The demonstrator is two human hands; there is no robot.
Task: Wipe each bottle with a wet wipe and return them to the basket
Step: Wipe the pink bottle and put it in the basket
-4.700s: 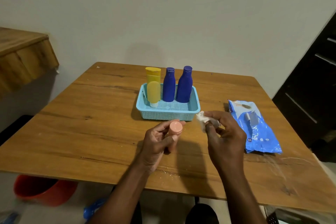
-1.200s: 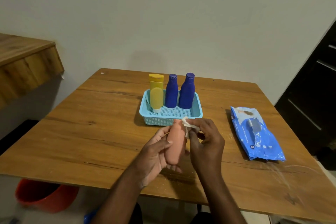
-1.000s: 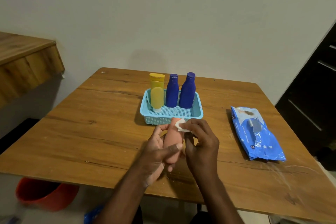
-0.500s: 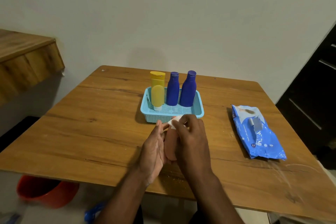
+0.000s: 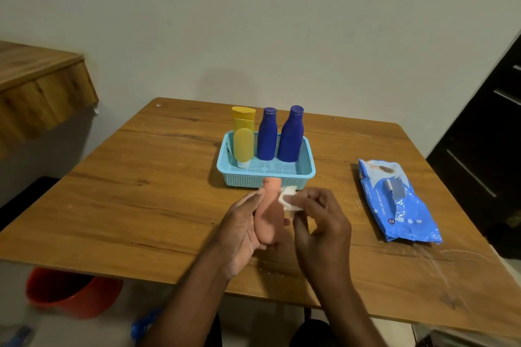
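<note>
At the far left a wooden ledge [image 5: 39,87] juts from the wall, and below the table's near edge sits a red bucket [image 5: 70,291], blurred. The wooden table [image 5: 135,205] fills the middle of the view.

Toward the back of the table stands a light blue perforated basket [image 5: 306,175]. Inside it, from left to right: a yellow tube [image 5: 243,144] standing on its white cap with a taller yellow bottle [image 5: 244,113] right behind it, then a dark blue bottle [image 5: 267,135], then a second, slightly taller dark blue bottle [image 5: 291,135]. All stand upright along the basket's back half; the front half is bare.

Just in front of the basket, the left hand [image 5: 242,231] is turned palm up, its fingers curled loosely under a peach-pink bottle [image 5: 269,214] that lies along the palm, cap end pointing toward the basket. The thumb runs up the bottle's left side. The right hand [image 5: 321,222] is bunched narrow, its fingertips pinching a small folded white wet wipe [image 5: 289,201] that touches the upper right side of the peach-pink bottle, near its neck.

To the right, well apart from the hands, a blue pack of wet wipes [image 5: 400,205] lies flat on the table. A dark cabinet [image 5: 490,149] fills the right edge.
</note>
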